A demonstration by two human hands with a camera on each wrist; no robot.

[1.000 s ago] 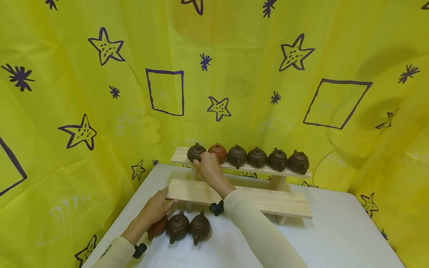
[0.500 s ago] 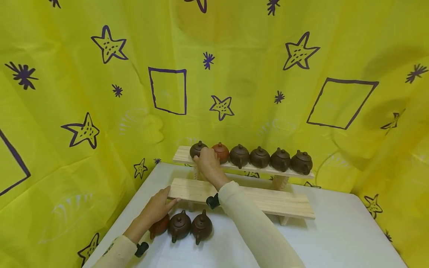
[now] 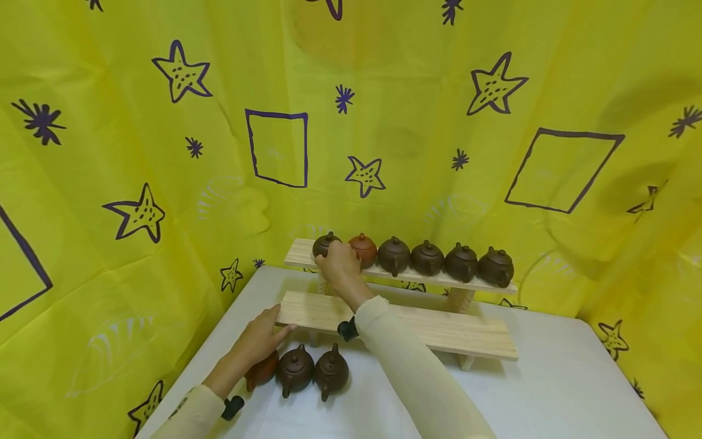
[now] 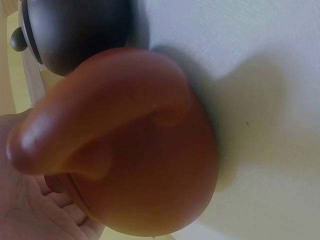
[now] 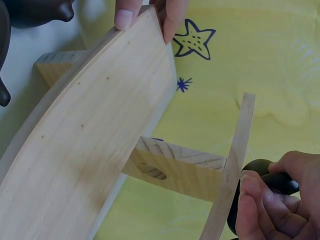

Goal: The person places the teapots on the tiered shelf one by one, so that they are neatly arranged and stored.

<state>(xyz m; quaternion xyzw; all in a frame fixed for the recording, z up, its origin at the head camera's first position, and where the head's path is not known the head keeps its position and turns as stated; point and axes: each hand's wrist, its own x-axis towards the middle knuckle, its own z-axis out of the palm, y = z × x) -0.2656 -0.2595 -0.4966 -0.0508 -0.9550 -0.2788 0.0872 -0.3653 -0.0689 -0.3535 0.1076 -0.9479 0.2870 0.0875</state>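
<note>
At the left end of the upper wooden shelf (image 3: 299,252), my right hand (image 3: 341,266) pinches the handle of a dark brown teapot (image 3: 325,244). The right wrist view shows my thumb and curled fingers at this teapot (image 5: 258,167), its base hidden. My left hand (image 3: 258,337) grips the left end of the lower wooden shelf (image 3: 455,332), thumb along the front edge, fingers round the end. Below that hand on the table is a reddish-brown teapot (image 3: 265,369), partly covered; its arched handle fills much of the left wrist view.
A reddish-brown teapot (image 3: 362,250) and several dark ones (image 3: 428,258) line the upper shelf. Two dark teapots (image 3: 295,371) stand on the white table (image 3: 543,378) before the lower shelf. A yellow patterned curtain (image 3: 406,122) hangs close behind and at both sides.
The view has shifted slightly, so everything sits a little further right. My right hand stays at the left dark teapot, its wrist turned slightly. My left hand keeps its place on the lower shelf.
</note>
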